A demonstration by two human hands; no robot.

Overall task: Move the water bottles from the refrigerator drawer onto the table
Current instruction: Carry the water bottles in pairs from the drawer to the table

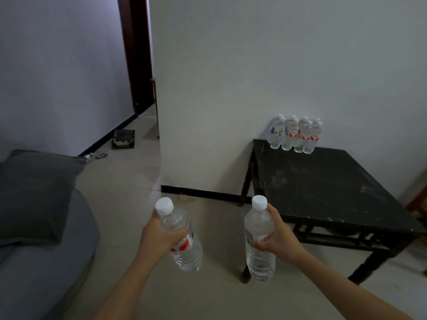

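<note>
Dim, flat indoor light; soft focus; wide-angle bending at edges

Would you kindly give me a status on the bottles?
Left hand grips left bottle; right hand grips right bottle. Other bottles stand on table. Nothing blocking.

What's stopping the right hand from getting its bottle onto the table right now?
Probably nothing, so likely yes: the right hand grips its bottle beside the near corner of the table, and the standing bottles cluster at the far corner.
</note>
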